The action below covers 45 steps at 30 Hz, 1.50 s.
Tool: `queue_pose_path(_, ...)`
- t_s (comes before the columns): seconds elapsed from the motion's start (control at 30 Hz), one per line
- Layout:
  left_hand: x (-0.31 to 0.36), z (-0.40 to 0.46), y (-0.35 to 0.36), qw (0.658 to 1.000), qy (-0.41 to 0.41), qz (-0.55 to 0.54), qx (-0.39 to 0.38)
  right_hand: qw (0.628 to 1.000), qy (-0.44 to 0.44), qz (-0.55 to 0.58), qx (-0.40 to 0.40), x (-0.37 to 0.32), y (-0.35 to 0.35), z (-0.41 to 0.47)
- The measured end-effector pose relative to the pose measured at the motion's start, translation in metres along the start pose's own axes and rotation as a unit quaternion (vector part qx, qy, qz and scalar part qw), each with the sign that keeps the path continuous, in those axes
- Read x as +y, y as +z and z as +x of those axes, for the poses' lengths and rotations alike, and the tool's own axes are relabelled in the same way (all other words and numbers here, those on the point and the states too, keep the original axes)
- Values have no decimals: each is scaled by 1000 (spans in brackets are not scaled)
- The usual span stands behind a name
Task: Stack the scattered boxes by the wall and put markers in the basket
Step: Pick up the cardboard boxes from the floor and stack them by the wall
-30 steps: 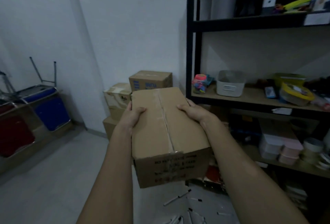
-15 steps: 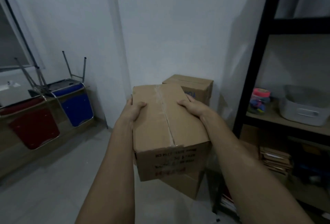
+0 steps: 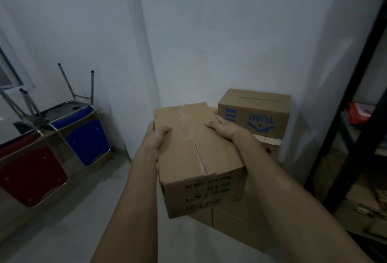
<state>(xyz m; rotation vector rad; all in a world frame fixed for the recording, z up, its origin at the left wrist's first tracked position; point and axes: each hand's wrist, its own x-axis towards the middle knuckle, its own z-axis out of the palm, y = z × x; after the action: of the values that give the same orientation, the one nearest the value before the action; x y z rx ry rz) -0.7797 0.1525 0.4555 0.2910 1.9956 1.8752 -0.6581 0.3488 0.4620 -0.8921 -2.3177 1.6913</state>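
Taped cardboard box (image 3: pixel 194 153), seemingly stiff and light, gripped at both far sides by left hand (image 3: pixel 156 137) and right hand (image 3: pixel 225 129).

This looks like a dim storeroom or back office. Plain white walls (image 3: pixel 209 32) meet in a bare corner over a grey floor (image 3: pixel 62 220). Cardboard boxes (image 3: pixel 254 114) are piled against the wall, one printed in blue. On the left, red and blue padded chairs (image 3: pixel 83 132) lie upturned with their metal legs in the air. At the right edge stands a black metal shelving rack (image 3: pixel 356 128) holding papers, cardboard and red items.
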Motion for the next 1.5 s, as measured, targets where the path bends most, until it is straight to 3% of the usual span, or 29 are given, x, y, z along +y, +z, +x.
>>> queue_pose_path(0.63, -6, 341, 33, 997, -53, -30, 54, 992, -21, -69, -102, -37, 10, 390)
queue_pose_path(0.87, -27, 411, 61, 994, -43, -40, 94, 987, -13, -79, -138, -35, 0, 475)
queue_pose_path(1.1, -36, 431, 75, 989, -17, -14, 146, 982, -24, -117, -149, -39, -7, 501)
queue_pose_path(1.33, -27, 433, 77, 979, 55, 128, 148, 980, -80, -176, -36, -40, -6, 495)
queue_pose_path(1.5, -25, 433, 67, 943, 202, 260, 39, 938, -71, -309, 141, -46, -2, 470)
